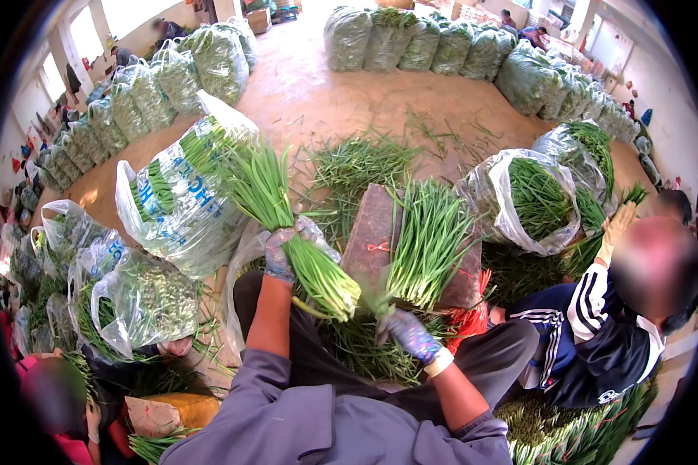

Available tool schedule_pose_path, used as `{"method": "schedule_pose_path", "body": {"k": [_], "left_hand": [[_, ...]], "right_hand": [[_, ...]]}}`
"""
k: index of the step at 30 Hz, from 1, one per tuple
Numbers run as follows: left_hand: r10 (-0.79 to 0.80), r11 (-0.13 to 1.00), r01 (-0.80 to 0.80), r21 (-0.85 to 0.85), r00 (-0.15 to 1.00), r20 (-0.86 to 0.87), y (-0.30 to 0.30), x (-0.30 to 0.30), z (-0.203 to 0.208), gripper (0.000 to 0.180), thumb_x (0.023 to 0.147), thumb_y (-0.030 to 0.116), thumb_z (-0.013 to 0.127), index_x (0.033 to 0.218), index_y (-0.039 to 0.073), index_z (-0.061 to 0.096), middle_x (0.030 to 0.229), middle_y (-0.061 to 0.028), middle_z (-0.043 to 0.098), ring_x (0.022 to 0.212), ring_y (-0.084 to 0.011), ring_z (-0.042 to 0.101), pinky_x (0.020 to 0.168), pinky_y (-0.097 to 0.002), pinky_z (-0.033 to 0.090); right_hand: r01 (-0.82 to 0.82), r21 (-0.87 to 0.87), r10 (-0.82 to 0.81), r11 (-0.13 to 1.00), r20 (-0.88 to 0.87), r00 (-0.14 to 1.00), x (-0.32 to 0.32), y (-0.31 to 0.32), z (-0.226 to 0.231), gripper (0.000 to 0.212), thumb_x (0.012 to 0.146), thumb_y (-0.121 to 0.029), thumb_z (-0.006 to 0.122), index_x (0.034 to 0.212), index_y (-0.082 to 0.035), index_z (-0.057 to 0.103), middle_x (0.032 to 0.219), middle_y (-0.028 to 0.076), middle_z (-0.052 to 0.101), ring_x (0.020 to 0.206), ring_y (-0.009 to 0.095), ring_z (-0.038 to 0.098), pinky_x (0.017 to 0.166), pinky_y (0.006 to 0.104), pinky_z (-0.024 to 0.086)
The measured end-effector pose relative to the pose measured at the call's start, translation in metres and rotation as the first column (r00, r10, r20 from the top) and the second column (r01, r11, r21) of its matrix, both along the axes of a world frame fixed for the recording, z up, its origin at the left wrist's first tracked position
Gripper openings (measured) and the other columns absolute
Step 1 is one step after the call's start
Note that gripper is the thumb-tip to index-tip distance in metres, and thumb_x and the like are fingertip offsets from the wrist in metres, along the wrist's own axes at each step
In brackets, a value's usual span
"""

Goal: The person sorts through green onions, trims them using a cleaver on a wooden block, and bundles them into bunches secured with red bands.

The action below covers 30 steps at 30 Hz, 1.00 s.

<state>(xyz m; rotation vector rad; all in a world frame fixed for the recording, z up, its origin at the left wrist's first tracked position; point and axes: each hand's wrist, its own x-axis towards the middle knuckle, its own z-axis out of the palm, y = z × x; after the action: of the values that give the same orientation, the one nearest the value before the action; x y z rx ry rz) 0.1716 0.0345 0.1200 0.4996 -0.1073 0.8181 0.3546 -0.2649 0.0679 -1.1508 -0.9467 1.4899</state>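
Grey sleeves reach out: left hand [280, 254] clenches a long green chive bundle [291, 232] upright; right hand [408, 333], fingers loosely curled and empty, blurs beside its cut ends.

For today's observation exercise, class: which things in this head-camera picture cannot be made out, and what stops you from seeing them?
- Right hand: motion-blurred, so its grip is unclear.
- Lower ends of the chive bundle held by the left hand: blurred too.
- Block: mostly covered by the chive pile.
- Far bags: too small and bent by the lens to see contents clearly.
- Yellowish box: partly hidden by the grey sleeve.
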Motion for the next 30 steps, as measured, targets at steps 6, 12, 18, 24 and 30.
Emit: {"method": "schedule_pose_path", "body": {"k": [6,12,18,24,30], "left_hand": [[-0.139,0.985,0.135,0.108,0.99,0.031,-0.017,0.0,0.008,0.067,0.075,0.016,0.067,0.136,0.0,0.045,0.093,-0.0014,0.061,0.079,-0.0158,0.058,0.078,-0.0367,0.047],[-0.385,0.903,0.372,0.214,0.923,0.021,-0.036,0.012,-0.001,0.064,0.075,0.016,0.068,0.134,0.002,0.047,0.094,-0.0021,0.064,0.082,-0.0171,0.062,0.076,-0.0365,0.048],[-0.431,0.774,0.511,0.374,0.858,-0.281,-0.024,-0.008,-0.016,0.067,0.076,0.019,0.072,0.137,0.004,0.048,0.133,-0.0228,0.055,0.09,-0.0281,0.064,0.078,-0.0445,0.052],[-0.53,0.683,0.644,0.344,0.762,-0.373,-0.015,-0.012,-0.056,0.08,0.08,0.021,0.072,0.15,0.005,0.034,0.147,-0.0229,0.044,0.099,-0.034,0.065,0.084,-0.049,0.053],[-0.593,0.659,0.623,0.422,0.775,-0.217,-0.014,0.004,-0.067,0.08,0.083,0.027,0.07,0.149,0.003,0.031,0.146,-0.0242,0.044,0.103,-0.0414,0.065,0.087,-0.0551,0.054]], "right_hand": [[0.033,0.09,-0.093,0.995,0.817,0.57,-0.002,0.031,0.041,0.054,0.092,-0.031,0.064,0.136,-0.004,0.051,0.119,0.02,0.066,0.108,0.035,0.065,0.089,0.0424,0.052],[0.063,0.593,-0.537,0.803,0.674,0.507,-0.022,0.116,0.122,0.064,0.085,-0.013,0.068,0.143,-0.004,0.044,0.11,0.02,0.068,0.094,0.03,0.068,0.08,0.037,0.053],[-0.155,0.466,-0.291,0.871,0.746,0.599,0.016,0.1,0.048,0.035,0.084,-0.017,0.069,0.114,0.0,0.065,0.106,0.022,0.068,0.098,0.039,0.065,0.085,0.0399,0.053],[-0.151,-0.059,0.116,0.987,0.907,0.405,0.05,0.054,0.03,0.023,0.088,-0.019,0.06,0.105,-0.007,0.07,0.086,0.017,0.07,0.078,0.036,0.068,0.07,0.0408,0.055],[0.246,0.225,-0.322,0.943,0.418,0.849,-0.001,0.079,0.115,0.038,0.089,-0.03,0.07,0.108,0.003,0.067,0.078,0.019,0.067,0.066,0.027,0.063,0.068,0.0386,0.05]]}}
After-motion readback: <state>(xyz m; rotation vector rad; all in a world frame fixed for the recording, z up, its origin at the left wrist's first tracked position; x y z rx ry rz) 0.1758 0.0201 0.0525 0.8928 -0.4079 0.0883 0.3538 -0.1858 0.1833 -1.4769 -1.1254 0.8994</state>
